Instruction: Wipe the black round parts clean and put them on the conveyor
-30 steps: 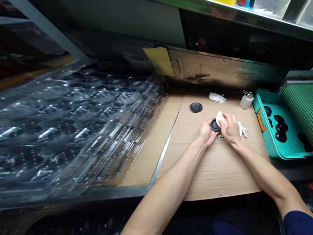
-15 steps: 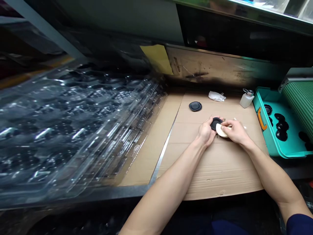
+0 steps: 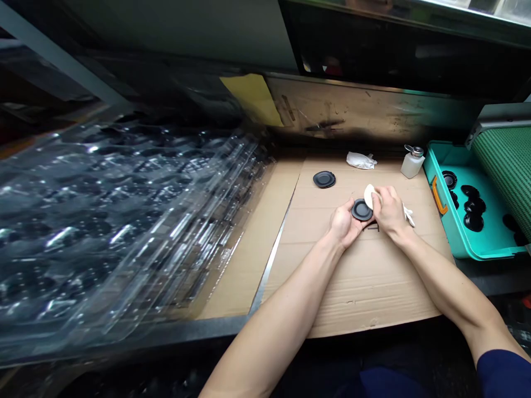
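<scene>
My left hand (image 3: 343, 223) is closed on a round black plastic part (image 3: 362, 210) with a raised rim, its face turned up. In my right hand (image 3: 389, 211) is a round cream-white pad (image 3: 369, 197), pinched at the far right edge of the black part. Whether the pad touches the part I cannot tell. A similar black part (image 3: 324, 179) lies on the cardboard farther back to the left. Beside my right wrist lies a small white item (image 3: 409, 215), partly hidden by the hand.
Stacked clear plastic trays (image 3: 136, 221) fill the left side. At the back stand a crumpled white cloth (image 3: 361, 160) and a pump bottle (image 3: 412, 162). A teal bin (image 3: 458, 235) with several black parts is on the right, beside a green conveyor belt (image 3: 506, 155). Cardboard (image 3: 352, 298) covers the worktop.
My right hand has moved the white pad from the near right side of the black part to its far edge, uncovering the part's face. The view has shifted slightly.
</scene>
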The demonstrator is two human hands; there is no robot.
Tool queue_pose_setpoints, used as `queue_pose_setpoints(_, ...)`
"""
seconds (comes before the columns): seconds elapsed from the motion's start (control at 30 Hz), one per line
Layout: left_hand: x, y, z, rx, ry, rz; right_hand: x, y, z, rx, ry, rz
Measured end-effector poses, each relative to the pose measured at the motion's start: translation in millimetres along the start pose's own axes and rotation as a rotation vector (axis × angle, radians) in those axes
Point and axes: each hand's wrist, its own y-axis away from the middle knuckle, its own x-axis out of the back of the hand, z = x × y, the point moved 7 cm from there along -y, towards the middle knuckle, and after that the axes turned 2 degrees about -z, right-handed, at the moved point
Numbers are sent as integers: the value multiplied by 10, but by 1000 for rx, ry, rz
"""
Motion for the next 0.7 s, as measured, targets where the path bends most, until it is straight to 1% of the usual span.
queue_pose_setpoints(0.1, 7, 25, 102, 5, 3, -20, 147, -45, 154, -65, -45, 116)
queue_pose_setpoints(0.17, 5, 54, 232, -29, 46, -62, 271, -16, 223, -69, -93, 181)
queue_pose_setpoints(0.2, 8, 72, 311, -60, 74, -83, 314, 10, 241, -66, -121, 190)
queue_pose_setpoints(0.23, 16, 92, 390, -94, 100, -101, 330, 37, 243, -55, -153, 168)
queue_pose_setpoints(0.27, 28, 112, 461, -121, 120, -113, 312, 63, 226, -35, -191, 112)
queue_pose_setpoints(0.33, 51, 145, 553, -130, 138, -127, 197, 119, 142, 22, -257, -73)
queue_pose_setpoints(0.4, 50, 169, 596, -106, 143, -146, 70, 180, 36, 87, -267, -237)
queue_pose_setpoints(0.43, 39, 179, 609, -94, 147, -160, 34, 201, -4, 120, -246, -277)
queue_pose_setpoints(0.47, 24, 187, 619, -87, 154, -173, 20, 211, -30, 150, -209, -286)
queue_pose_setpoints(0.57, 6, 190, 625, -72, 187, -168, 85, 189, -12, 208, -55, -209)
queue_pose_setpoints(0.63, 24, 179, 601, -46, 211, -132, 188, 153, 72, 191, 71, -121)
queue_pose_setpoints(0.7, 40, 171, 577, -21, 221, -109, 304, 121, 180, 133, 197, -30)
